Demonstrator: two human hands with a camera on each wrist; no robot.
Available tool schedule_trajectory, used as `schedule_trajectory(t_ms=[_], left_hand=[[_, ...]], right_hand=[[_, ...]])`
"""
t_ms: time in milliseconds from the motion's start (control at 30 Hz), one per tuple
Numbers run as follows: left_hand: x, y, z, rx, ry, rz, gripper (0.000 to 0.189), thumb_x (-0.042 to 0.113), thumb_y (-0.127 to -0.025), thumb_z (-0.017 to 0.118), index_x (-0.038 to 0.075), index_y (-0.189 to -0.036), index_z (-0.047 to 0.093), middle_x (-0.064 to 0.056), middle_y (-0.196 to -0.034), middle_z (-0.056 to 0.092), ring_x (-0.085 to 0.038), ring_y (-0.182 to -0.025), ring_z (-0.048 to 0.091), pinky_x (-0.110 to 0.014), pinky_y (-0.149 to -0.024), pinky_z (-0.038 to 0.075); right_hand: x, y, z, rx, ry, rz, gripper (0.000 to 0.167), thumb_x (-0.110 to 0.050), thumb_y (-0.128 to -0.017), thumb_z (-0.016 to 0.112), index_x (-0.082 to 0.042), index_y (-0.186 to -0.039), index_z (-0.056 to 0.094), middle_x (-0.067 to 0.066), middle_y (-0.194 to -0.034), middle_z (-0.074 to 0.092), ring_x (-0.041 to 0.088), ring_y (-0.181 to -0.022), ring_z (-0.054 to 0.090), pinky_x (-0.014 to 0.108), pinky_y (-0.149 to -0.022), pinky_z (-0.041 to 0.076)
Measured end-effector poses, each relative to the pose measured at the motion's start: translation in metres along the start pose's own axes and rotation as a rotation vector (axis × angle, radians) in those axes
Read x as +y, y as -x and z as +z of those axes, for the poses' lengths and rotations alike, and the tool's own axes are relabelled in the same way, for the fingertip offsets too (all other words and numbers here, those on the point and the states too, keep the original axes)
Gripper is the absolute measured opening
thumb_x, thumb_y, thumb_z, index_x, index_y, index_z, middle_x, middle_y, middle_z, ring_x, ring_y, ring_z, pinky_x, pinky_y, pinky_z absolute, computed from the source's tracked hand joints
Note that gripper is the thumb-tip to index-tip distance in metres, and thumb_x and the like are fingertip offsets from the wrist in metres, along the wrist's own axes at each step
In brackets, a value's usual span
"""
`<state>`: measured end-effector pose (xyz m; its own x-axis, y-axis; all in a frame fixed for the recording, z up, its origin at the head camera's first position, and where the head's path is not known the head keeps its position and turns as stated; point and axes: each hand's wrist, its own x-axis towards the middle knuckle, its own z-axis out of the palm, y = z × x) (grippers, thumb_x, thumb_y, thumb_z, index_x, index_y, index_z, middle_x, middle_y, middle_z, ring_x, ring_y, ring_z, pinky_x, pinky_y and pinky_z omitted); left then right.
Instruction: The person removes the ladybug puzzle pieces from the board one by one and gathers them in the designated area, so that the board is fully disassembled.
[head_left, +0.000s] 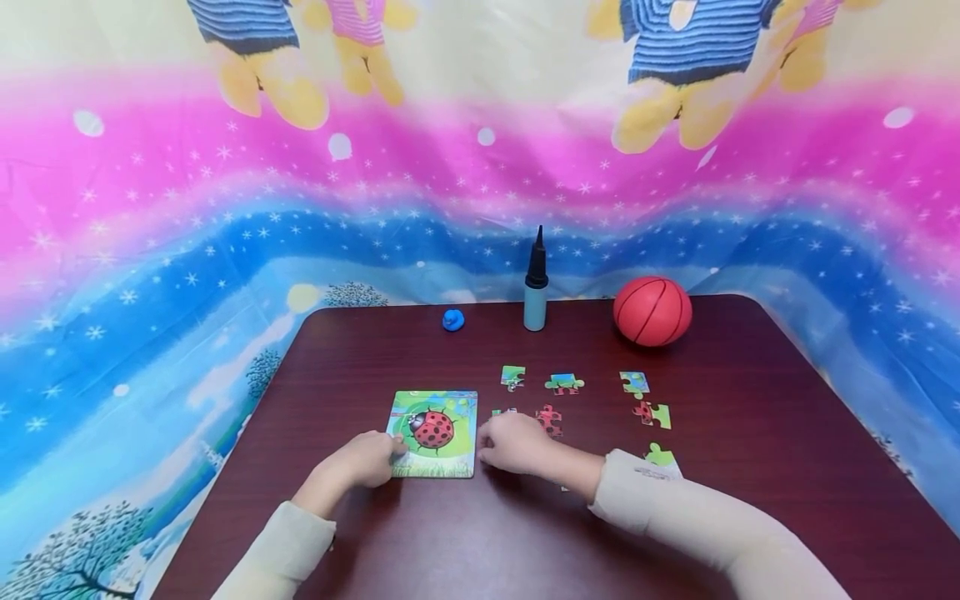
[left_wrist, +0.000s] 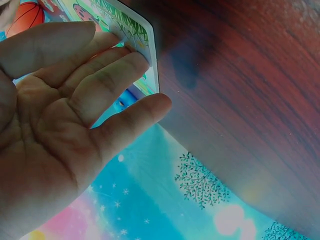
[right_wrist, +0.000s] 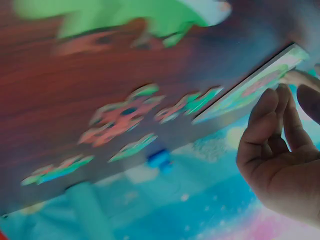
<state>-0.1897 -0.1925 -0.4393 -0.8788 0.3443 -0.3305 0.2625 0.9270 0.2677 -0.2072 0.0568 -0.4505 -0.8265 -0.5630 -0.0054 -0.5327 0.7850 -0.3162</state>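
A square ladybug picture board [head_left: 435,430] lies flat on the dark wooden table. At its left edge is my left hand [head_left: 367,458], its fingertips touching the board. In the left wrist view the fingers of that hand [left_wrist: 107,92] are nearly straight against the board's edge. Beside the right edge is my right hand [head_left: 513,442], fingers loosely bent, with nothing visible in them. A red spotted puzzle piece [head_left: 550,419] lies just behind the right hand. Another piece [head_left: 504,412] is partly hidden by that hand.
Several loose jigsaw pieces lie to the right, including a green one [head_left: 660,456] near my sleeve and a blue-green one [head_left: 634,382]. Along the back edge stand a blue toy duck [head_left: 453,320], a teal hand pump [head_left: 535,307] and a red ball [head_left: 652,312]. A patterned cloth [head_left: 420,183] hangs behind.
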Motion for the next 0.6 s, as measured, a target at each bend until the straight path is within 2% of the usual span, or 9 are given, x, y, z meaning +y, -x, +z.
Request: schedule_trajectory(t_ms=[100,167,233,300,467,600], left_hand=[[0.001,-0.001,0.0,-0.002,0.004,0.007,0.043,-0.007,-0.082,0.054,0.006,-0.121,0.065,-0.014,-0.134,0.053,-0.036,-0.124,0.047,-0.041,-0.092,0.044],[0.001,-0.001,-0.001,-0.004,0.007,0.015,0.043,-0.008,-0.081,0.053,0.006,-0.121,0.065,-0.014,-0.134,0.053,-0.036,-0.124,0.047,-0.044,-0.096,0.043],[0.001,-0.002,-0.001,-0.007,0.012,0.029,0.044,-0.009,-0.08,0.052,0.005,-0.121,0.065,-0.014,-0.134,0.053,-0.036,-0.124,0.047,-0.046,-0.098,0.041],[0.001,-0.004,-0.001,-0.009,0.01,0.044,0.045,-0.008,-0.08,0.052,0.005,-0.121,0.065,-0.014,-0.134,0.053,-0.035,-0.124,0.048,-0.046,-0.099,0.04],[-0.002,-0.005,-0.002,-0.006,0.008,0.065,0.046,-0.007,-0.078,0.054,0.006,-0.12,0.065,-0.014,-0.131,0.056,-0.035,-0.122,0.05,-0.045,-0.098,0.042],[-0.009,-0.001,-0.003,0.004,0.01,0.08,0.041,-0.003,-0.08,0.059,0.005,-0.12,0.065,-0.014,-0.13,0.056,-0.036,-0.119,0.052,-0.046,-0.094,0.044]], right_hand=[[-0.016,-0.015,0.012,0.009,0.026,-0.061,0.006,-0.027,-0.082,0.069,-0.024,-0.082,0.075,-0.013,-0.074,0.063,0.004,-0.069,0.056,0.024,-0.053,0.044],[-0.025,-0.026,0.022,0.011,0.047,-0.087,0.014,-0.03,-0.083,0.069,-0.023,-0.093,0.076,-0.009,-0.087,0.066,0.007,-0.079,0.06,0.024,-0.054,0.046],[-0.034,-0.036,0.032,0.01,0.087,-0.087,0.023,-0.035,-0.082,0.069,-0.024,-0.102,0.074,-0.006,-0.092,0.064,0.01,-0.082,0.06,0.026,-0.053,0.046],[-0.04,-0.044,0.04,0.012,0.14,-0.081,0.033,-0.04,-0.081,0.07,-0.023,-0.11,0.072,-0.002,-0.099,0.062,0.014,-0.09,0.06,0.029,-0.059,0.05],[-0.054,-0.057,0.054,0.04,0.25,-0.089,0.044,-0.052,-0.078,0.069,-0.018,-0.105,0.07,0.005,-0.115,0.059,0.022,-0.107,0.055,0.034,-0.079,0.051],[-0.062,-0.061,0.058,0.051,0.257,-0.1,0.042,-0.055,-0.077,0.069,-0.019,-0.1,0.07,0.004,-0.114,0.059,0.022,-0.107,0.054,0.034,-0.078,0.051]])
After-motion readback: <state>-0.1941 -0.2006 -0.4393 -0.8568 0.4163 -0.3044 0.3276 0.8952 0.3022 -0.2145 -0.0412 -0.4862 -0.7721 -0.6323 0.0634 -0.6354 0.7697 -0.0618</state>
